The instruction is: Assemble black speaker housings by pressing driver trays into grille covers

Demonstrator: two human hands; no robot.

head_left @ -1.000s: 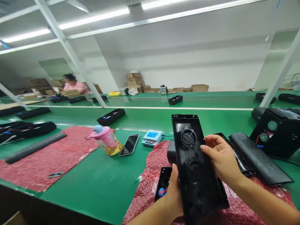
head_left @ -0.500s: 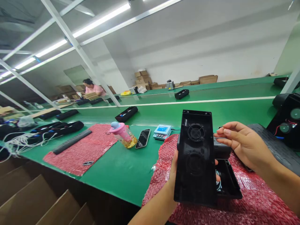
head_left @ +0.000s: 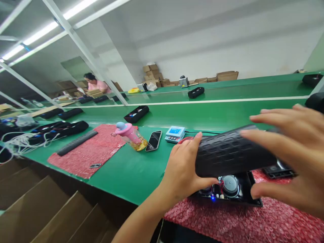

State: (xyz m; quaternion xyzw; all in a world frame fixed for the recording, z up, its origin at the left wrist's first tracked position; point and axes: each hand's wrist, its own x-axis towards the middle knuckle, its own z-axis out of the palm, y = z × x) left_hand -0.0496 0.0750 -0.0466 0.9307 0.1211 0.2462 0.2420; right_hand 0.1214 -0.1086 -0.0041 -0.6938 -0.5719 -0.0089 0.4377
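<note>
Both hands hold a long black perforated speaker grille (head_left: 231, 153) level above an open black speaker housing (head_left: 227, 192). My left hand (head_left: 184, 168) grips the grille's left end with thumb under and fingers over it. My right hand (head_left: 291, 152), blurred and close to the camera, curls over the grille's right part. Inside the housing a round speaker driver (head_left: 230, 184), wires and a small blue light show. The housing lies on red bubble wrap (head_left: 227, 219) at the near edge of the green bench (head_left: 131, 172).
To the left lie a smartphone (head_left: 154, 140), a pink-capped bottle (head_left: 130, 135), a small blue-screened meter (head_left: 174, 134), a second red sheet (head_left: 86, 152) with a black grille, several black housings and white cables. A person in pink works far left. Cardboard boxes stand below the bench.
The black back panel with fan grilles that my left hand held upright is gone from my hands. Both hands now hold the perforated grille over the open housing. The view tilted left.
</note>
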